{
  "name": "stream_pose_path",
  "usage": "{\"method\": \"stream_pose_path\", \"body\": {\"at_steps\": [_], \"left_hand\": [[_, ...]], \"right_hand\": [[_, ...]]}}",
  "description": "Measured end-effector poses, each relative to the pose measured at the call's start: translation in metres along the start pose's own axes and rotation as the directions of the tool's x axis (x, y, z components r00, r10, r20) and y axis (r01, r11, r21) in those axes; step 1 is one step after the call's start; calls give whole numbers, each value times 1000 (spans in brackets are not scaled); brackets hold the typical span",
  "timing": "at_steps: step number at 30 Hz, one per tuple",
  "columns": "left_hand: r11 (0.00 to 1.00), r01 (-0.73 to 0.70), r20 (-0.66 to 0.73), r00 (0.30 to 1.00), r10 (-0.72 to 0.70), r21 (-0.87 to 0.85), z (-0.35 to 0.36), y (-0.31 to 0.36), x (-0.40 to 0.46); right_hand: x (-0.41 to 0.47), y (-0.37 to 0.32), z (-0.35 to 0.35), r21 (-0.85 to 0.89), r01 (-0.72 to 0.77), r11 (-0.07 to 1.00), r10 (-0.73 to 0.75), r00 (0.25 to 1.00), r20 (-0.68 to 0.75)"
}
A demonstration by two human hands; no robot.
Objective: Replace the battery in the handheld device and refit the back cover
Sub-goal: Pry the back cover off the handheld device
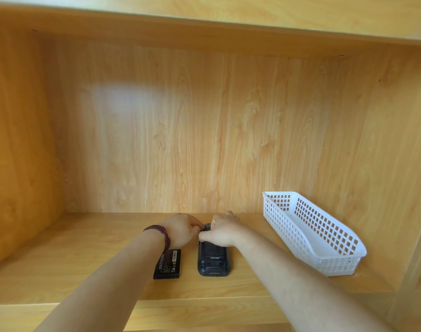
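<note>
A dark handheld device (213,258) lies face down on the wooden shelf (85,259), its back cover marked "urovo" facing up. My left hand (180,230), with a dark red bead bracelet on the wrist, grips the device's far end from the left. My right hand (222,231) presses on the same far end from the right, thumb on the cover. A black battery (167,264) with white print lies flat just left of the device, partly under my left forearm. The device's far end is hidden by my fingers.
A white perforated plastic basket (310,232) stands at the right of the shelf, against the side wall. Wooden back and side panels enclose the shelf, and another board runs overhead. The shelf's front edge is near my forearms.
</note>
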State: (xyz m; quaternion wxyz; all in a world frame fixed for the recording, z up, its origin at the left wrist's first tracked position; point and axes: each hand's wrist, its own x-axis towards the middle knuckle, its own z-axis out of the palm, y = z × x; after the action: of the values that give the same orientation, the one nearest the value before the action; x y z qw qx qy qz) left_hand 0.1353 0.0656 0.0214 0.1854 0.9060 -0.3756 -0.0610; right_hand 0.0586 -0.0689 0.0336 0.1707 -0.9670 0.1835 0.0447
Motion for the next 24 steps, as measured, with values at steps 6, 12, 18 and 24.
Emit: {"method": "stream_pose_path", "body": {"at_steps": [6, 12, 18, 24], "left_hand": [[1000, 5, -14, 1000, -5, 9, 1, -1, -2], [1000, 14, -21, 1000, -14, -16, 2, -5, -2], [1000, 8, -42, 999, -9, -21, 0, -3, -5], [1000, 5, -44, 999, -4, 19, -2, 5, -7]], "right_hand": [[-6, -2, -17, 229, 60, 972, -52, 998, -37], [-17, 2, -25, 340, 128, 932, -104, 991, -86], [-26, 17, -32, 485, 193, 853, -143, 980, -139], [-40, 29, -40, 625, 216, 750, -178, 976, -123]]}}
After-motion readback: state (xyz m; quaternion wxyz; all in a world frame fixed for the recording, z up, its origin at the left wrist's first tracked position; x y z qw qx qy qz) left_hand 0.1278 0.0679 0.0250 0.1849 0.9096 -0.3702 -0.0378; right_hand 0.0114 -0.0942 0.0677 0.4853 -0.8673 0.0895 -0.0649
